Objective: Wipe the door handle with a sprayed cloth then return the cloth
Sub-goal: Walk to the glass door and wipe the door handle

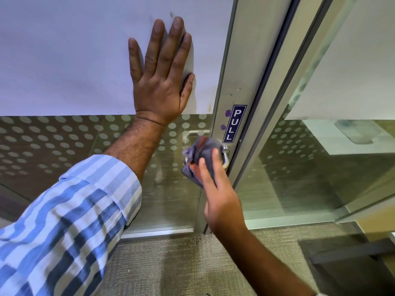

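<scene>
The handle (pixel 226 155) is a curved metal pull fixed to the door's aluminium frame (pixel 233 67), just below a blue PULL sticker (pixel 234 124). Only its right end and bend show; the rest is covered by the cloth (pixel 199 155), a bunched grey-blue rag with a streak of orange in its folds. The cloth is wrapped over the handle and touching it, so the wiping step is in hand, not finished.

The right hand (pixel 215 189) comes up from below and presses the cloth to the handle, fingers (pixel 215 161) curled over the rag and gripping it against the metal. The thumb is hidden behind the cloth, so how tightly the hand closes cannot be told exactly.

The left hand (pixel 160 75) lies flat on the white panel (pixel 64 50) of the door, above and left of the handle, fingers spread and palm down, holding nothing. It seems to steady the door while the other hand rubs. A blue and white striped sleeve (pixel 70 221) is rolled back along that forearm.

Whether the cloth is wet cannot be seen, and no spray bottle is in view; judging by the task, the spraying is likely done. What is left is to finish rubbing along the whole handle, including the part nearest the frame, and then to carry the cloth back to its place, which is not in view. Below, dotted frosted glass (pixel 53 142) fills the door's lower half, with carpet (pixel 181 263) underfoot.
</scene>
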